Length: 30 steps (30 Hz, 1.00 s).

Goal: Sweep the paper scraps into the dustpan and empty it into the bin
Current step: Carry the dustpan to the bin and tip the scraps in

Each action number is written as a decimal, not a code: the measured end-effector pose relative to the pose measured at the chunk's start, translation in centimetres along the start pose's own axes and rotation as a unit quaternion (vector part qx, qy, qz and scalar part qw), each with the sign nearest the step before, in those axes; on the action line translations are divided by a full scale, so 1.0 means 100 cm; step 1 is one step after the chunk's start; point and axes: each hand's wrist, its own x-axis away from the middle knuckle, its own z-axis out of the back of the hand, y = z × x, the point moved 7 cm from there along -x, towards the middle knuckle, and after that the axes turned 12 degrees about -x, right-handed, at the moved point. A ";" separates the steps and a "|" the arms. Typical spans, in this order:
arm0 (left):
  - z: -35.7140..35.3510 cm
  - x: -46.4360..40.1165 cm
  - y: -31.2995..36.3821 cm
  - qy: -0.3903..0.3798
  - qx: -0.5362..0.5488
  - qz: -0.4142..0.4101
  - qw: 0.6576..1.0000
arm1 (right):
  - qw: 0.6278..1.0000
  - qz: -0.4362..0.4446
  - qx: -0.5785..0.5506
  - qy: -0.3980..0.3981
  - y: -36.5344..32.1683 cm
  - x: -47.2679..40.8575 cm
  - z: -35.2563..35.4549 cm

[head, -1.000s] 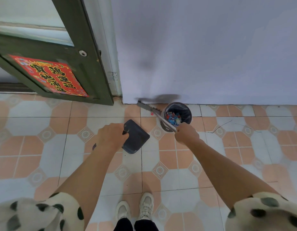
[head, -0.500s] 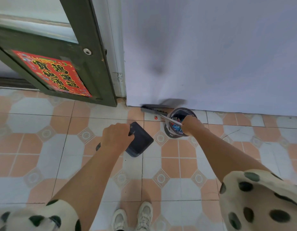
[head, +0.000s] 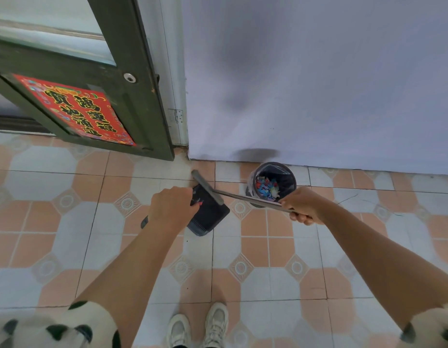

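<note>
My left hand (head: 172, 206) grips the handle of a dark dustpan (head: 210, 215) resting on the tiled floor near the wall. A small red paper scrap (head: 200, 203) lies in the pan by my fingers. My right hand (head: 302, 205) is closed around the thin grey handle of a brush (head: 207, 187), whose head lies across the pan's far edge. Just right of the pan, against the wall, stands a small round bin (head: 274, 182) lined with a bag and holding colourful paper scraps.
A dark green door (head: 104, 91) with a red poster stands open at the left, its corner close to the pan. A pale wall (head: 318, 84) runs behind the bin. My shoes (head: 200, 325) are on the tiles below.
My right hand has pulled back from over the bin toward me and to the right. The brush head has swung from the wall corner onto the dustpan's far edge. The dustpan stays put.
</note>
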 end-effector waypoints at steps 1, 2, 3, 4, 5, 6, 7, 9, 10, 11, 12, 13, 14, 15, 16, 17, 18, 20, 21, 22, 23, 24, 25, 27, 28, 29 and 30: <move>0.000 0.001 0.000 0.000 0.002 -0.001 1.000 | 1.000 0.003 -0.013 0.005 0.002 0.003 0.003; 0.000 0.002 0.000 -0.001 0.004 -0.003 1.000 | 1.000 0.008 -0.021 0.011 0.002 0.006 0.006; -0.001 0.003 0.000 -0.003 0.003 -0.004 1.000 | 0.999 0.013 -0.026 0.017 0.002 0.007 0.007; -0.002 0.004 -0.001 -0.005 0.003 -0.005 1.000 | 0.999 0.018 -0.029 0.024 0.003 0.010 0.008; -0.003 0.006 -0.002 -0.006 0.003 -0.005 1.000 | 0.999 0.022 -0.034 0.031 0.003 0.013 0.009; -0.004 0.008 -0.004 -0.007 0.004 -0.005 1.000 | 0.998 0.023 -0.039 0.036 0.004 0.016 0.010; -0.005 0.011 -0.005 -0.005 0.005 -0.005 1.000 | 0.998 0.025 -0.045 0.041 0.005 0.019 0.011; -0.008 0.019 -0.008 -0.002 0.008 -0.002 1.000 | 0.997 0.027 -0.054 0.048 0.009 0.027 0.013; -0.008 0.023 -0.010 -0.003 0.008 0.000 1.000 | 0.997 0.029 -0.056 0.052 0.010 0.033 0.014; -0.007 0.028 -0.011 -0.004 0.007 0.002 1.000 | 0.996 0.033 -0.058 0.055 0.012 0.039 0.014; -0.005 0.032 -0.012 -0.003 0.009 0.003 1.000 | 0.996 0.036 -0.058 0.057 0.012 0.045 0.015; 0.000 0.037 -0.013 -0.002 0.010 0.003 1.000 | 0.996 0.041 -0.057 0.061 0.012 0.055 0.016; 0.005 0.041 -0.013 0.000 0.012 0.002 1.000 | 0.996 0.045 -0.055 0.062 0.011 0.063 0.017; 0.014 0.046 -0.015 0.001 0.012 0.002 1.000 | 0.995 0.051 -0.054 0.066 0.009 0.075 0.018; 0.018 0.048 -0.016 -0.001 0.014 0.002 1.000 | 0.995 0.054 -0.053 0.065 0.007 0.081 0.019; 0.029 0.054 -0.019 0.002 0.016 0.004 1.000 | 0.995 0.060 -0.049 0.069 0.004 0.094 0.021; 0.035 0.057 -0.020 0.002 0.022 0.005 1.000 | 0.994 0.064 -0.048 0.068 0.002 0.103 0.021; 0.056 0.067 -0.025 0.012 0.033 0.004 0.999 | 0.993 0.074 -0.045 0.076 -0.003 0.129 0.027; 0.068 0.075 -0.027 0.021 0.039 0.002 0.999 | 0.993 0.079 -0.046 0.081 -0.004 0.145 0.030; 0.080 0.082 -0.029 0.031 0.045 0.001 0.999 | 0.992 0.083 -0.049 0.086 -0.005 0.160 0.034; 0.090 0.087 -0.031 0.039 0.049 -0.001 0.998 | 0.991 0.086 -0.051 0.091 -0.006 0.173 0.037; 0.101 0.093 -0.032 0.047 0.051 -0.003 0.998 | 0.990 0.090 -0.053 0.098 -0.006 0.185 0.041; 0.111 0.101 -0.033 0.054 0.053 -0.008 0.997 | 0.989 0.093 -0.054 0.105 -0.005 0.199 0.044; 0.129 0.112 -0.035 0.073 0.051 -0.012 0.996 | 0.987 0.096 -0.059 0.116 -0.002 0.220 0.050; 0.139 0.119 -0.035 0.080 0.051 -0.013 0.995 | 0.986 0.095 -0.064 0.121 0.001 0.230 0.053; 0.148 0.125 -0.035 0.088 0.054 -0.014 0.995 | 0.985 0.094 -0.070 0.127 0.005 0.239 0.057; 0.156 0.130 -0.036 0.096 0.062 -0.015 0.993 | 0.984 0.093 -0.072 0.135 0.008 0.247 0.061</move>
